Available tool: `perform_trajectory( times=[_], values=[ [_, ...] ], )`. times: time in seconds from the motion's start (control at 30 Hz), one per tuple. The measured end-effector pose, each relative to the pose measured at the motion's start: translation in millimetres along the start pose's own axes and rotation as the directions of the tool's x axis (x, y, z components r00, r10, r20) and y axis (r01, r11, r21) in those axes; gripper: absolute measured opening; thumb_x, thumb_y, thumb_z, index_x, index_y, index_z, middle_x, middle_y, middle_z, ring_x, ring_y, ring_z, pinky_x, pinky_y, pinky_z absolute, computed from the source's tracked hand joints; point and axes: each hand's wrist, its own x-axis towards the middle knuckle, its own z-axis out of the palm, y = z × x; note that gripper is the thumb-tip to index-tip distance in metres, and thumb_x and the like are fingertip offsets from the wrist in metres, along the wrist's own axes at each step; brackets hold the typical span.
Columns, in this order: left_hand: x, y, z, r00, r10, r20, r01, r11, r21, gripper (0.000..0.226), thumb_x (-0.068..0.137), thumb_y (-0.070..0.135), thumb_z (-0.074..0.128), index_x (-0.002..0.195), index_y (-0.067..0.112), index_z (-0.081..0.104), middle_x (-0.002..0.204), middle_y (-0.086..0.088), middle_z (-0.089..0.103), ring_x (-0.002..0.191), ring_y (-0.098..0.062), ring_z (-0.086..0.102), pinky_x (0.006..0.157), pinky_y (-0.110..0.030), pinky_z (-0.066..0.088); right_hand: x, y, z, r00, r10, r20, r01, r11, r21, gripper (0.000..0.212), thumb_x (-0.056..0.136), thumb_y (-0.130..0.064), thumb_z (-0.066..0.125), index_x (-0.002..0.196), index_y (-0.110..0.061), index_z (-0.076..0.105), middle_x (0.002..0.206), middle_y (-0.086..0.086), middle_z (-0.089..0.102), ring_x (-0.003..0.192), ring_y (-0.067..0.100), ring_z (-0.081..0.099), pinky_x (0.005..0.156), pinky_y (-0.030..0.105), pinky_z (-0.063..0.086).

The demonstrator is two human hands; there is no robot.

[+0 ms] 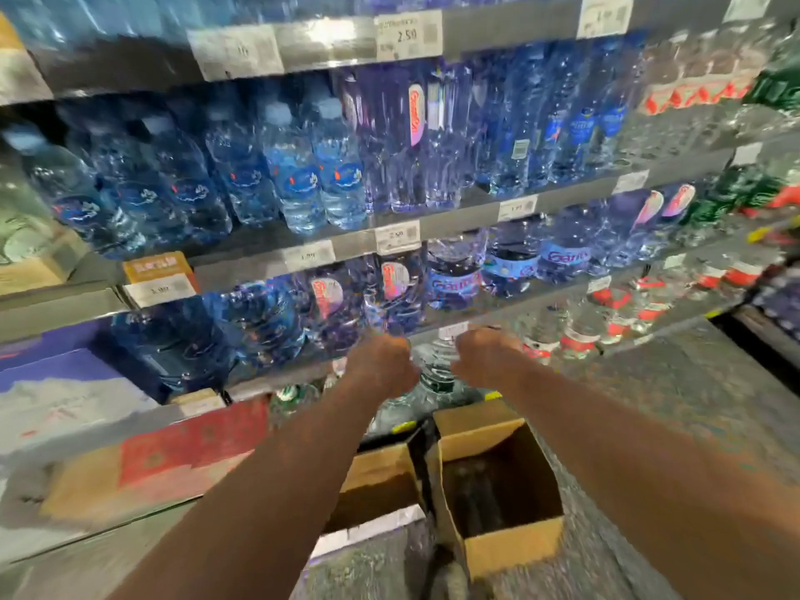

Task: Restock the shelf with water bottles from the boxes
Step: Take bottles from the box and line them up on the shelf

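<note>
Heavy motion blur throughout; both bare arms reach forward to the shelf (459, 225); left hand (381, 365) and right hand (485, 352) are level with each other, seen from the back, knuckles up and fingers curled away from the camera.

A clear water bottle (435, 370) with a dark green band sits between the two hands, touching or just beside both, at the front edge of a low shelf level; left grip: curled, cannot tell if it grasps the bottle or anything else; right grip: same, fingers hidden behind the hand, cannot tell.

Open cardboard box (511, 545) stands on the floor (658, 409) directly below the hands, flaps up, inside dark, contents too blurred to name; second cardboard box (376, 474) touches its left side, partly behind the left forearm; red carton (195, 443) further left on the lowest level.

Shelf levels above are packed; blue-tinted bottles (294, 184) upright in rows on the left; tall bottles with pink labels (322, 296) one level down, just above the left hand; red-labelled bottles (580, 339) right of the right hand; green bottles (710, 210) far right; price tag (409, 36) reading 2.50 on the top rail, more tags along each rail, unreadable.
</note>
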Motion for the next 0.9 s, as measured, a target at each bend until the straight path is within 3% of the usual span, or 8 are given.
perform_trajectory(
  times=[0.3, 0.57, 0.67, 0.77, 0.83, 0.9],
  values=[
    [-9.1, 60.8, 75.9, 0.992, 0.063, 0.109, -0.057, 0.997, -0.056, 0.035, 0.089, 0.032, 0.049, 0.119, 0.017, 0.061, 0.124, -0.008, 0.059, 0.115, -0.030, 0.056, 0.089, -0.039, 0.048, -28.2, 50.6, 75.3, 0.989, 0.045, 0.139, -0.050, 0.998, 0.030, 0.031, 0.090, -0.019, 0.048, 0.119, -0.013, 0.060, 0.128, 0.009, 0.058, 0.121, 0.027, 0.053, 0.097, 0.037, 0.045],
    [48.8, 122.9, 138.2, 0.977, 0.007, 0.211, 0.012, 0.996, -0.086, 0.032, 0.092, 0.033, 0.048, 0.116, 0.014, 0.060, 0.120, -0.009, 0.058, 0.113, -0.029, 0.056, 0.085, -0.036, 0.046, 24.5, 123.1, 130.0, 0.958, -0.027, 0.284, 0.008, 0.998, 0.069, 0.034, 0.093, -0.029, 0.049, 0.120, -0.011, 0.059, 0.125, 0.012, 0.057, 0.118, 0.030, 0.053, 0.093, 0.034, 0.045],
    [79.5, 146.6, 178.3, 0.965, -0.019, 0.262, 0.056, 0.989, -0.136, 0.035, 0.095, 0.032, 0.043, 0.123, 0.015, 0.055, 0.127, -0.010, 0.055, 0.117, -0.029, 0.054, 0.086, -0.038, 0.048, 51.1, 155.2, 157.0, 0.930, -0.022, 0.367, 0.020, 1.000, 0.009, 0.039, 0.095, -0.036, 0.042, 0.126, -0.017, 0.056, 0.129, 0.009, 0.055, 0.122, 0.029, 0.050, 0.099, 0.037, 0.039],
    [104.1, 165.3, 225.3, 0.956, -0.049, 0.290, 0.101, 0.981, -0.168, 0.037, 0.095, 0.033, 0.042, 0.125, 0.015, 0.054, 0.126, -0.009, 0.058, 0.116, -0.028, 0.055, 0.087, -0.039, 0.048, 73.4, 178.5, 197.1, 0.898, -0.023, 0.439, 0.027, 1.000, -0.003, 0.036, 0.097, -0.033, 0.039, 0.119, -0.014, 0.059, 0.121, 0.009, 0.060, 0.115, 0.026, 0.054, 0.106, 0.039, 0.033],
    [112.1, 173.3, 260.0, 0.944, -0.065, 0.325, 0.144, 0.963, -0.227, 0.032, 0.094, 0.034, 0.044, 0.118, 0.017, 0.056, 0.118, -0.005, 0.061, 0.109, -0.026, 0.058, 0.087, -0.038, 0.048, 83.5, 190.5, 232.9, 0.874, -0.012, 0.485, -0.003, 1.000, 0.030, 0.031, 0.096, -0.029, 0.040, 0.113, -0.014, 0.061, 0.114, 0.008, 0.063, 0.108, 0.026, 0.058, 0.099, 0.037, 0.040],
    [118.5, 175.5, 302.0, 0.921, -0.078, 0.382, 0.199, 0.936, -0.290, 0.027, 0.094, 0.033, 0.045, 0.111, 0.018, 0.057, 0.112, -0.003, 0.060, 0.103, -0.025, 0.059, 0.083, -0.037, 0.050, 94.4, 198.7, 274.2, 0.849, 0.012, 0.528, -0.056, 0.996, 0.068, 0.027, 0.094, -0.027, 0.044, 0.111, -0.015, 0.062, 0.112, 0.008, 0.063, 0.105, 0.028, 0.059, 0.082, 0.031, 0.044]
  ],
)
